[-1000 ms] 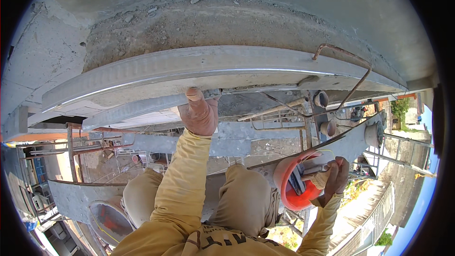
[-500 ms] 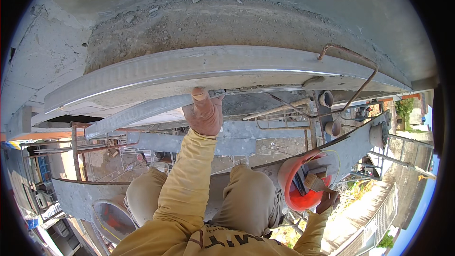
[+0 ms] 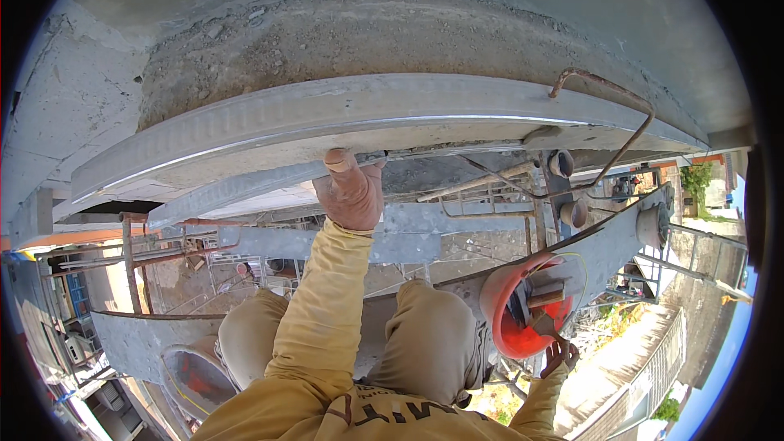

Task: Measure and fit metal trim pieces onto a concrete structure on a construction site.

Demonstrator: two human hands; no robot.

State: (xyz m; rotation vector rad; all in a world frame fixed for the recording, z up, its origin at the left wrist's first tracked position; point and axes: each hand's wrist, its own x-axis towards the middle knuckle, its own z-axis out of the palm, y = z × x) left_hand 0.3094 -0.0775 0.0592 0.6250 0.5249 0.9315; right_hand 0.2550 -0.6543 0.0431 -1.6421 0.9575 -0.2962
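Note:
My left hand (image 3: 353,192) is raised below the grey ledge (image 3: 359,102). Its fingers close round the end of a long grey metal bar (image 3: 237,193), thumb up against the ledge's underside. Low on the right, my right hand (image 3: 560,358) grips the handle of a paintbrush (image 3: 544,325), whose bristle end is inside the red bucket (image 3: 495,298). Also in that bucket is a dark flat tool with a wooden handle (image 3: 545,298), perhaps a trowel; its blade is partly hidden.
A bent rusty rod (image 3: 608,86) hooks over the ledge at the right. The bucket stands on a grey scaffold plank (image 3: 608,241) beside my knees. Another bucket (image 3: 196,380) is at lower left. Scaffold pipes (image 3: 128,265) rise around me, with the ground far below.
My right hand has moved slightly down and left, and the brush has tilted and shifted lower in the bucket. My left hand keeps its hold on the bar.

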